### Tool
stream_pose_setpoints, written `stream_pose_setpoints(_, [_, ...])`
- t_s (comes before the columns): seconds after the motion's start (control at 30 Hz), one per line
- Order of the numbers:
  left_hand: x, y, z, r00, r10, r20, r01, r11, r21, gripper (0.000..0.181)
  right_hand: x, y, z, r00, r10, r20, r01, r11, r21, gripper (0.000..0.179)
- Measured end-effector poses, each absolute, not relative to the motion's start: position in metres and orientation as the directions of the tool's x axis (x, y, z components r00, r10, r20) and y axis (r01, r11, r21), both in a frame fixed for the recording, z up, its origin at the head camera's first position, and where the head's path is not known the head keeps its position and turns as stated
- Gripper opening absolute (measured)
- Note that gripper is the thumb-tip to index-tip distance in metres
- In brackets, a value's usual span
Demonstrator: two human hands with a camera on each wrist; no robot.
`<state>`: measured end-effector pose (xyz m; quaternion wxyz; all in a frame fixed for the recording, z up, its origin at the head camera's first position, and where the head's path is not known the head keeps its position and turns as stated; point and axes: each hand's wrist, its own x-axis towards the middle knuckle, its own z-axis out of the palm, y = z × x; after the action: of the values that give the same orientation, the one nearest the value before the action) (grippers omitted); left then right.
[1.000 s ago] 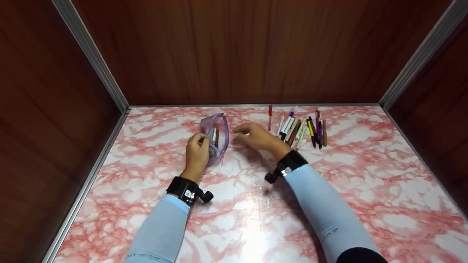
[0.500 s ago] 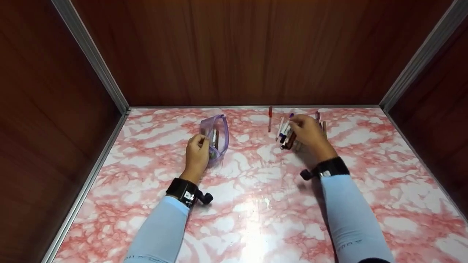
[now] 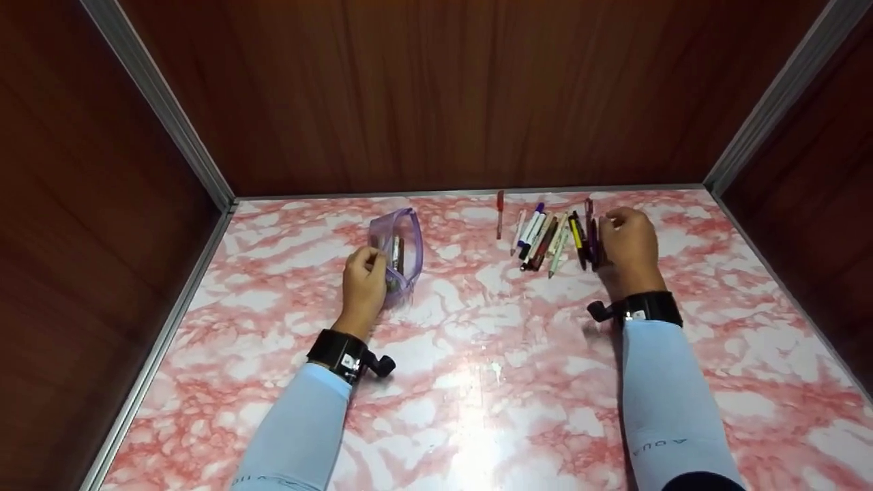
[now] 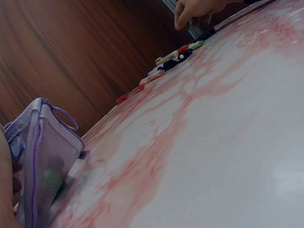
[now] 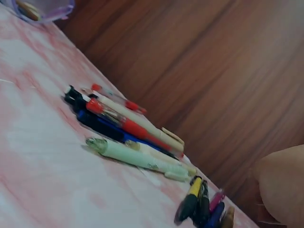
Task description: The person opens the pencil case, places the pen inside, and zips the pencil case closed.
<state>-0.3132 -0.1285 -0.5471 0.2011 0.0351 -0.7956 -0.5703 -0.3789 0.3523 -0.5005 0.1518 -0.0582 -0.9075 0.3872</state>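
On the left of the marbled table [image 3: 436,354], your left hand [image 3: 365,279] pinches the left edge of the purple pouch [image 4: 59,142], thumb against fingers, forearm slanting inward; the pouch is open, with a few pens [image 3: 398,256] inside. Your right hand [image 3: 632,242] is bent inward just beside the loose pens [image 3: 543,244], fingers curled; whether they grip one, I cannot tell.

Right hand [image 3: 631,242] moved away from pouch [image 3: 383,230], now beside rightmost pens [image 3: 594,244]
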Motion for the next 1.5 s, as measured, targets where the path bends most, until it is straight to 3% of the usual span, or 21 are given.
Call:
stream_pose_setpoints(0.23, [-0.312, -0.131, -0.547, -0.912, -0.291, 0.288, 0.178, 0.351, 0.919, 0.018, -0.379, 0.362, -0.513, -0.937, 0.310, 0.164, 0.094, 0.671, -0.735, 0.045])
stream_pose_setpoints(0.6, [-0.314, -0.133, -0.548, -0.914, -0.287, 0.288, 0.181, 0.348, 0.920, 0.019, -0.382, 0.363, -0.515, -0.962, 0.268, 0.050, 0.162, 0.710, -0.685, 0.052])
stream_pose_setpoints(1.1, [-0.314, -0.130, -0.549, -0.912, -0.286, 0.294, 0.180, 0.365, 0.914, 0.020, -0.382, 0.365, -0.513, -0.977, 0.200, 0.079, 0.119, 0.808, -0.577, 0.047])
stream_pose_setpoints(1.5, [-0.313, -0.129, -0.547, -0.910, -0.288, 0.298, 0.181, 0.368, 0.912, 0.019, -0.379, 0.362, -0.511, -0.962, 0.254, 0.096, 0.146, 0.783, -0.605, 0.042])
